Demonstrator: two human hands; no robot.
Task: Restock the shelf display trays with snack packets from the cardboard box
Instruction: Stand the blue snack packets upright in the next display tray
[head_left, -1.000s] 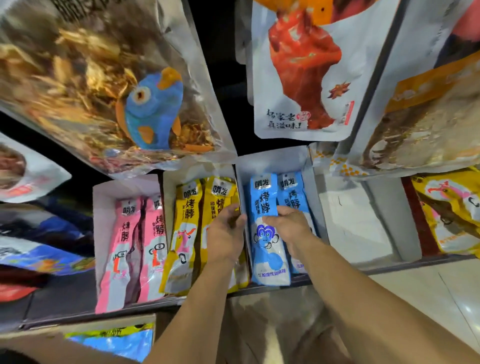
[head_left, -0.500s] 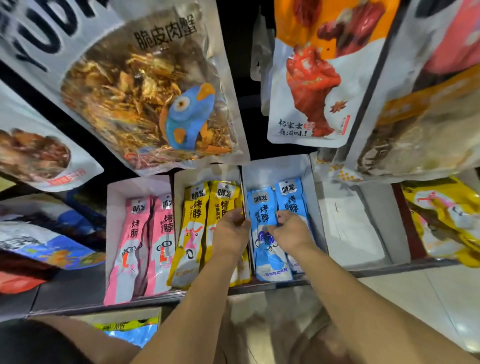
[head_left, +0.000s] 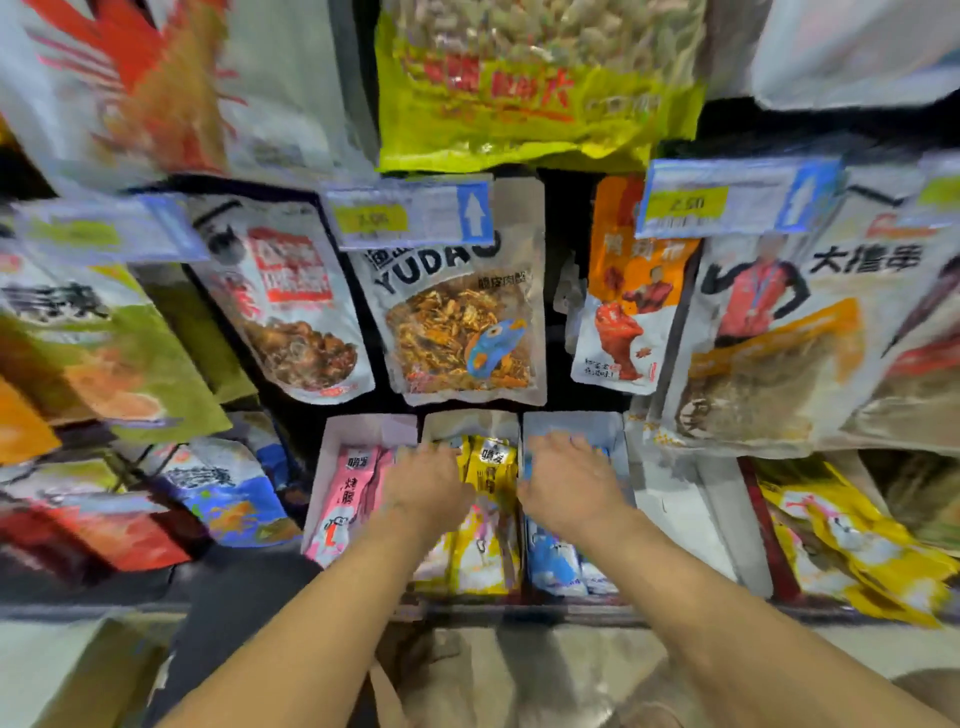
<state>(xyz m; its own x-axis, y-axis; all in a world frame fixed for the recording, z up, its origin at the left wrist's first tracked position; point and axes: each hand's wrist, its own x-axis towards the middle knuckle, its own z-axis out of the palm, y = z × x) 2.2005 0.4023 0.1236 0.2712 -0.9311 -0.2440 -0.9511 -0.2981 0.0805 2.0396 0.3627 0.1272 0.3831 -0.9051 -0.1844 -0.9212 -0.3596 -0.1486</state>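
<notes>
Head view: left hand (head_left: 426, 488) over yellow packets (head_left: 491, 467), right hand (head_left: 569, 483) spread flat on blue packets (head_left: 550, 564). Probably settling the rows upright; left grip indiscernible.

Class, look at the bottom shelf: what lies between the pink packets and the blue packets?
The yellow packets in their own tray, partly covered by the left hand; the head view shows this.

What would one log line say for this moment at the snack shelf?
left hand: between pink packets and yellow packets | right hand: over blue packets | grips: blurred
</notes>
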